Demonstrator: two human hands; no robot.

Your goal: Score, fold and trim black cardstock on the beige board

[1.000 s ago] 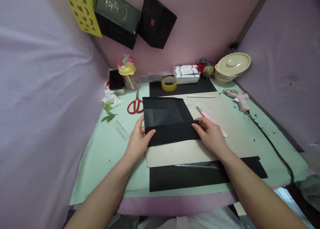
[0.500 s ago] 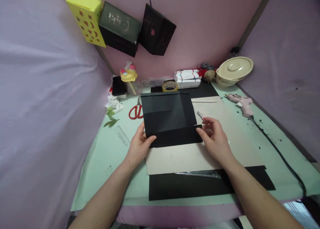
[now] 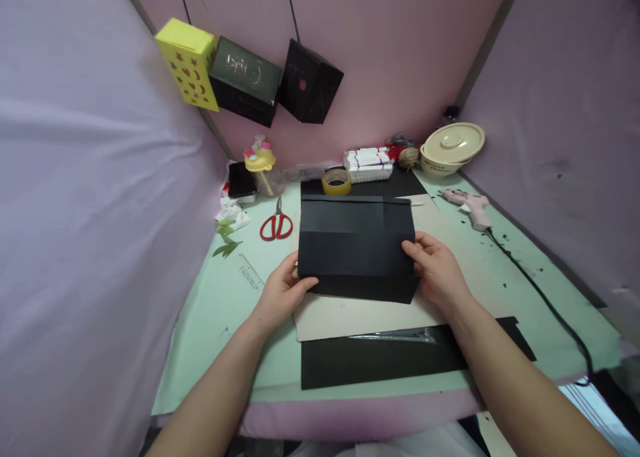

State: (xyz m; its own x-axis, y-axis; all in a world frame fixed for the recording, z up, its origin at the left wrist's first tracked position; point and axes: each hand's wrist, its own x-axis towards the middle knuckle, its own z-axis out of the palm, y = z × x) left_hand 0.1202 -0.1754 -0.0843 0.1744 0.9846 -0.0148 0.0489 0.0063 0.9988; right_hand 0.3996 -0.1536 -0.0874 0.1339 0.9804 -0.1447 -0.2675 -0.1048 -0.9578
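A folded sheet of black cardstock (image 3: pixel 356 237) is held up between both hands over a pale board (image 3: pixel 345 320). My left hand (image 3: pixel 284 290) pinches its lower left corner, thumb in front and fingers behind. At the right edge, my right hand (image 3: pixel 437 270) grips it the same way, thumb on the face. A crease runs across the lower part, and the flap below it angles away. Along the top edge lies a narrow folded strip. Red-handled scissors (image 3: pixel 277 225) rest left of the sheet.
Nearer me lies a black paper strip (image 3: pixel 380 367) under clear plastic. A pink glue gun (image 3: pixel 473 209) with its cord sits at right. Behind are a tape roll (image 3: pixel 337 182), white markers (image 3: pixel 369 166) and a lidded bowl (image 3: pixel 445 157). A clear ruler (image 3: pixel 250 270) lies left.
The black cardstock has turned more level and its lower flap has tilted. My right hand has shifted its hold up from the flap to the main panel's right edge. The view has moved slightly.
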